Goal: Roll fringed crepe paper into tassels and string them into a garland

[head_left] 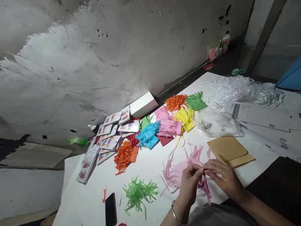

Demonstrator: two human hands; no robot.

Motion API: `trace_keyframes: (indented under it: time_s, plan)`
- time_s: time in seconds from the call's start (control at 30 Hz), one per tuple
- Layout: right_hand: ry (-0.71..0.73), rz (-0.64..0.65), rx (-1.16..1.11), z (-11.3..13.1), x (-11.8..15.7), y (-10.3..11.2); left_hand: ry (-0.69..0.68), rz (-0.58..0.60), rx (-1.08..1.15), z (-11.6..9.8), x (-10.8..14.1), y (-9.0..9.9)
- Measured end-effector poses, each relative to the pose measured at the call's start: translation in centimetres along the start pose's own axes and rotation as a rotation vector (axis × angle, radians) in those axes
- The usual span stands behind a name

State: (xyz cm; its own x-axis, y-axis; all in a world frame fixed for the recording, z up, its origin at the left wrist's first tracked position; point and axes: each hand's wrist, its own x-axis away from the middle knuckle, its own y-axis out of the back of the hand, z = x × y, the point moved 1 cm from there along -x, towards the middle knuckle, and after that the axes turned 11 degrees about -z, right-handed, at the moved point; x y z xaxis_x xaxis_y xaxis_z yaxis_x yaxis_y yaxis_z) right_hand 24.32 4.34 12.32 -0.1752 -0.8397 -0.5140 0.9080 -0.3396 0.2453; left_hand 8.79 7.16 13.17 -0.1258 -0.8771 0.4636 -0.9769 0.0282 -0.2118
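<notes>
Pink tissue paper cut into fringe (176,172) lies spread on the white table in front of me. My left hand (190,185), with a bangle on the wrist, pinches part of the pink tissue paper between thumb and fingers. Close against it, my right hand (223,177) is closed on the same paper, fingertips meeting the left ones. Strips hang down below both hands. The exact spot being pinched is mostly hidden by the fingers. To the left lies a loose green tissue tassel (139,191).
Fringed bundles in orange (125,155), blue (149,135), pink (170,127) and yellow (185,117) lie mid-table. Printed packets (110,142) and a white box (144,105) stand by the wall. A phone (110,208), brown envelopes (228,150), a plastic bag (217,124) and clear string (244,89) surround the workspace.
</notes>
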Motion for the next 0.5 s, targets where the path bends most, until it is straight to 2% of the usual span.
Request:
trace_keyframes:
  time_s: [0.07,0.13,0.23,0.33,0.43,0.5]
  plan:
    - [-0.103,-0.065,-0.020,-0.2,0.7,-0.5,-0.049,-0.055,-0.018,0.3,0.0,-0.7]
    - [-0.151,-0.104,-0.024,-0.7,1.4,-0.7,-0.041,-0.058,-0.036,0.4,-0.2,-1.1]
    - [-0.111,-0.086,-0.015,-1.8,2.1,-0.7,-0.052,-0.015,-0.121,0.1,-0.8,-1.3]
    - [-0.126,-0.098,0.057,-2.8,2.2,-0.3,-0.236,0.037,-0.424,-0.5,-1.4,-1.4]
    - [-0.305,0.002,0.037,-3.3,1.6,0.2,-0.487,0.042,-0.689,-0.4,-2.3,-2.1]
    - [-0.421,0.097,-0.019,-3.7,1.4,0.6,-0.523,0.017,-0.701,0.3,-3.1,-2.8]
